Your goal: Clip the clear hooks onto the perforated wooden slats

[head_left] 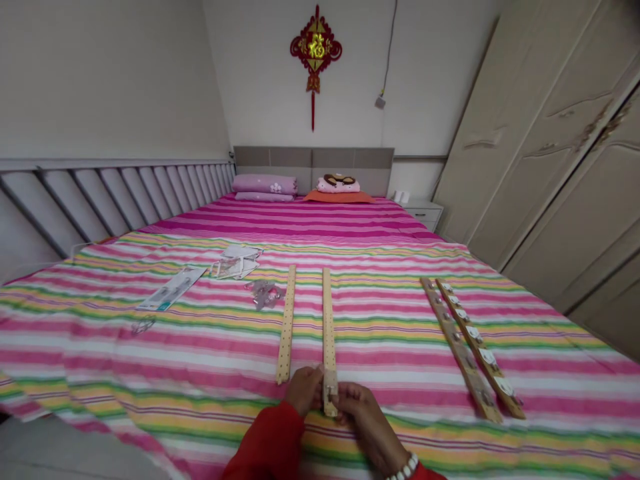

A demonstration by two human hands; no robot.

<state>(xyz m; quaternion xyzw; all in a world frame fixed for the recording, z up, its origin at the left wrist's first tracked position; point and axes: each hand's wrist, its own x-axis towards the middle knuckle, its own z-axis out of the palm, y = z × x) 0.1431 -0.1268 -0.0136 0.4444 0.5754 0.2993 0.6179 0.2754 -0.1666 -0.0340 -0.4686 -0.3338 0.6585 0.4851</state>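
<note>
converging over striped bed (200, 373), red-sleeved forearms are angled inward from near side. left hand (306, 392) is set against left edge of pale perforated strip (328, 327), fingers curled, beside small card (331, 381) laid over strip's near end; whether anything is gripped cannot be told. right hand (361, 412) is held at card's right edge, thumb and fingers bent together; what is pinched cannot be told. second perforated strip (287, 327) is laid just left, card-bearing strips (481, 350) well apart at right.
</note>
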